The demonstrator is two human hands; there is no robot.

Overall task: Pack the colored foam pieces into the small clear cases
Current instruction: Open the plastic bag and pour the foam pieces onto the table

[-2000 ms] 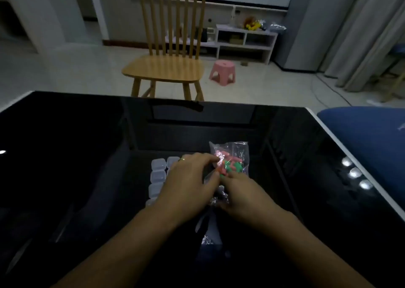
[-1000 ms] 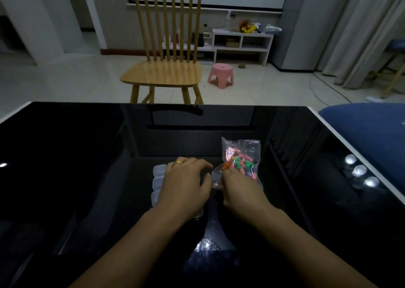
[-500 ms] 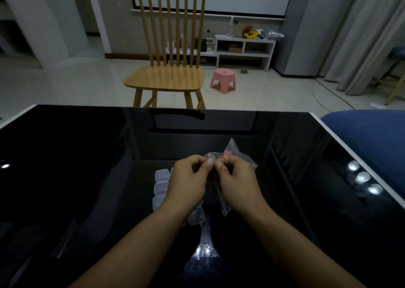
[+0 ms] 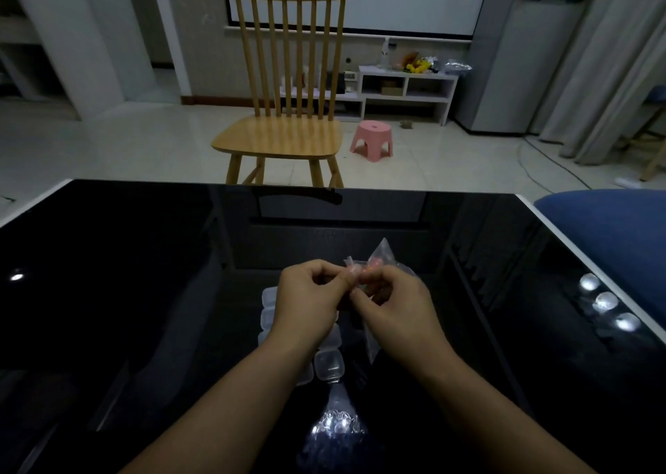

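A dim living room fills the upper half of the frame: a pale tiled floor, a wooden spindle-back chair [image 4: 284, 113] at top centre, a small pink stool [image 4: 372, 139] to its right, a low white shelf unit [image 4: 403, 89] against the back wall, and grey curtains [image 4: 609, 62] at the upper right. The lower half is taken by a glossy black table [image 4: 108, 293] that mirrors the ceiling lights; a blue cushion or seat [image 4: 612, 243] shows past its right edge. Just below the centre of the frame both hands are raised above the table and meet. The left hand [image 4: 306, 302] has its fingers curled, thumb and forefinger pinching the top edge of a clear plastic bag [image 4: 382, 257]. The right hand [image 4: 394, 309] is curled likewise and pinches the same edge just beside it, the fingertips of the two hands nearly touching. Through the bag's film, between the fingertips, a little of the pink and orange foam pieces [image 4: 374, 263] can be seen; the rest of the contents are hidden by the hands. On the table beneath the left hand and wrist lies a cluster of small clear cases [image 4: 328, 365], set close together, partly covered by the arm.
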